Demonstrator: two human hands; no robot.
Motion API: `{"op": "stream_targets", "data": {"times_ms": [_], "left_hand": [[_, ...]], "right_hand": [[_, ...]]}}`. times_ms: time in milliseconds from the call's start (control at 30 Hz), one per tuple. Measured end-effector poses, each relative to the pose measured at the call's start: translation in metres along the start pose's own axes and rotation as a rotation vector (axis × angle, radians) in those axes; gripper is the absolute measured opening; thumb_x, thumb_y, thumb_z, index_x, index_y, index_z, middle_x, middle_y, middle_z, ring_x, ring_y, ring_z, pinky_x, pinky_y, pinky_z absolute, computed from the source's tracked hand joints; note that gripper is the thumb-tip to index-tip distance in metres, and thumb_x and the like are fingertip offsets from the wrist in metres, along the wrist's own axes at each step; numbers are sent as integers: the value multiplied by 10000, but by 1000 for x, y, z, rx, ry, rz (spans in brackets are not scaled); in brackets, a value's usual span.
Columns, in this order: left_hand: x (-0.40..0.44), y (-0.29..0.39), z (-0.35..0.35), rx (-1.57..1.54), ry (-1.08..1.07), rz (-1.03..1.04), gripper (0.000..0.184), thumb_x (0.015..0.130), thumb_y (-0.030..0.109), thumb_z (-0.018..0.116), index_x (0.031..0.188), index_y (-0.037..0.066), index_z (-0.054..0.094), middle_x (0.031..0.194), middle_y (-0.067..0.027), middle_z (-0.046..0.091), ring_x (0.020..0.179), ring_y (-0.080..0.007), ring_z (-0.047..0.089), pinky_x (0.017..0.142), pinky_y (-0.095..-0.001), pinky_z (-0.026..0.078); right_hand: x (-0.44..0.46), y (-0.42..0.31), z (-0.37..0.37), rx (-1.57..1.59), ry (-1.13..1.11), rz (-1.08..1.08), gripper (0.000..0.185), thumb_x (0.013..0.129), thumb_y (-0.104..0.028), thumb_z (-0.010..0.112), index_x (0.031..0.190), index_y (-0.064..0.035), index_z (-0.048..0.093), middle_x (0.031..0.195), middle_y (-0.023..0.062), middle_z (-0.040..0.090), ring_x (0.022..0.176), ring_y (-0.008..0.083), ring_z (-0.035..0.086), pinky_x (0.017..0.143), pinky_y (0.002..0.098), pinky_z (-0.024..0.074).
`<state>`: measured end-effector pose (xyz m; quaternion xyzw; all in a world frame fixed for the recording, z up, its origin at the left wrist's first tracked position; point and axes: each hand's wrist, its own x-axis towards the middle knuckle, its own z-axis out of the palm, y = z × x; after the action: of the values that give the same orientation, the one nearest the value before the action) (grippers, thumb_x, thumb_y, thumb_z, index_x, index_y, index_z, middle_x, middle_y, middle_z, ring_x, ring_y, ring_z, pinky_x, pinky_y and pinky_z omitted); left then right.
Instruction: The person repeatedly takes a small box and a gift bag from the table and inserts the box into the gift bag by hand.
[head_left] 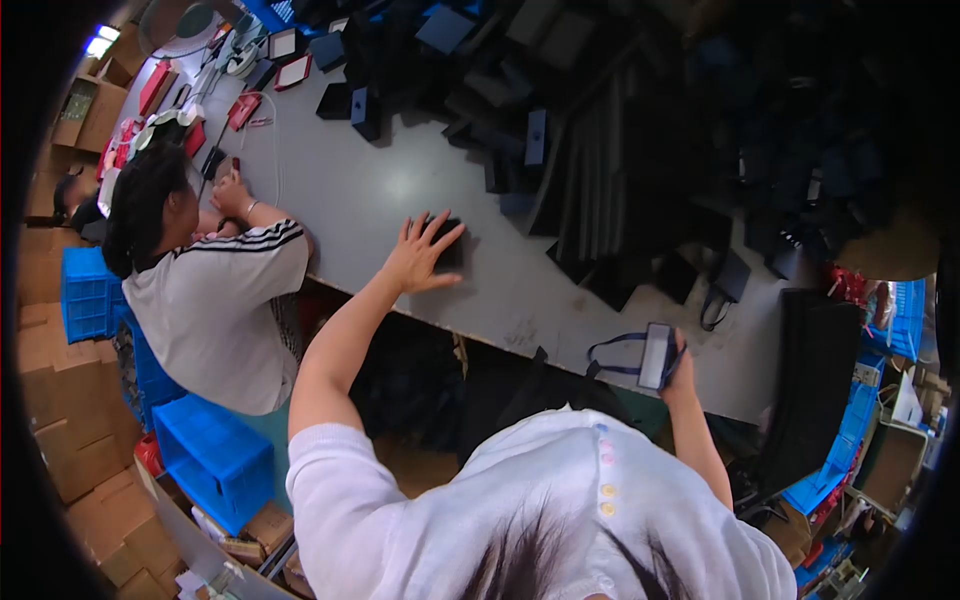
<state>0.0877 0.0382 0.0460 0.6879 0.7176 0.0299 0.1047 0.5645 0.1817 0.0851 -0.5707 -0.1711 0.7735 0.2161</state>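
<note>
My left hand [425, 260] is stretched out over the grey table with its fingers spread. Just beyond and partly under it is a small black box [449, 238]; I cannot tell whether the fingers touch it. Near the table's front edge my right hand [681, 368] grips a small dark blue box [655, 356] with a pale panel facing up. A dark blue ribbon [603, 352] loops out from that box to the left. Another dark box [730, 277] with a cord loop lies on the table above my right hand.
Dark boxes and a row of black panels [610, 160] are heaped across the far right of the table [350, 200]. A co-worker [215, 300] sits at the left, hands on the table. Blue crates [215, 460] and cartons stand at left.
</note>
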Motion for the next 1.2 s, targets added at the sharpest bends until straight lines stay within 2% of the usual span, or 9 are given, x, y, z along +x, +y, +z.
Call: {"op": "stream_targets", "data": {"times_ms": [100,267,400,567,700,833,900,1133,1200], "left_hand": [[-3,-3,15,12,-30,-73,785,785,523,608,1455,277,281,1482,-135,263,1265,-421,327,1046,-578,243],[-18,23,17,-33,166,-262,784,784,462,616,1419,103,329,1491,-130,243,1304,-397,276,1043,-601,215],[-20,18,40,-44,198,-285,756,792,429,620,1422,126,330,1513,-110,210,1341,-404,232,1042,-618,216],[-48,23,48,-101,298,-47,479,822,276,606,1294,229,537,1448,-120,364,1315,-385,320,1055,-557,257],[-62,48,60,-131,389,-99,509,819,351,624,1302,223,529,1466,-126,335,1325,-400,294,1051,-557,255],[-81,77,43,-108,283,-268,617,796,263,626,1378,182,435,1479,-155,291,1326,-432,257,1056,-556,251],[-92,58,40,-278,504,-377,725,756,223,652,1417,140,363,1484,-177,259,1330,-442,239,1072,-539,249],[-57,44,22,-243,54,-308,982,549,200,780,1415,77,333,1433,-192,293,1312,-412,266,1074,-513,284],[-47,44,31,-342,127,-370,978,546,200,790,1406,74,343,1388,-191,323,1285,-405,296,1061,-494,308]], "right_hand": [[-6,3,21,-52,-41,-40,417,930,-463,506,1125,-108,602,1027,50,641,957,210,598,856,369,484],[-7,5,48,-109,-149,-107,420,931,-432,512,1157,-83,570,1024,53,614,944,185,583,850,331,474],[-2,7,62,-150,-197,-123,410,935,-418,512,1154,-78,580,1008,47,608,943,175,577,849,316,470],[2,6,79,-250,-272,-161,419,932,-438,503,1159,-94,580,1032,66,609,946,196,589,843,326,484],[2,5,89,-291,-319,-158,424,930,-448,510,1153,-94,580,1015,59,606,929,186,586,831,321,484],[-5,0,101,-316,-301,-99,424,934,-443,509,1154,-90,589,982,41,620,914,167,587,825,308,480],[1,-4,99,-314,-283,-118,419,934,-433,517,1152,-83,590,988,37,621,908,162,588,823,300,478],[24,9,114,-613,-145,-285,339,933,-353,574,1081,-52,622,907,4,615,832,99,548,754,246,442],[19,8,131,-723,-101,-438,307,927,-319,600,1031,-32,637,818,-2,604,767,68,514,699,219,416]]}}
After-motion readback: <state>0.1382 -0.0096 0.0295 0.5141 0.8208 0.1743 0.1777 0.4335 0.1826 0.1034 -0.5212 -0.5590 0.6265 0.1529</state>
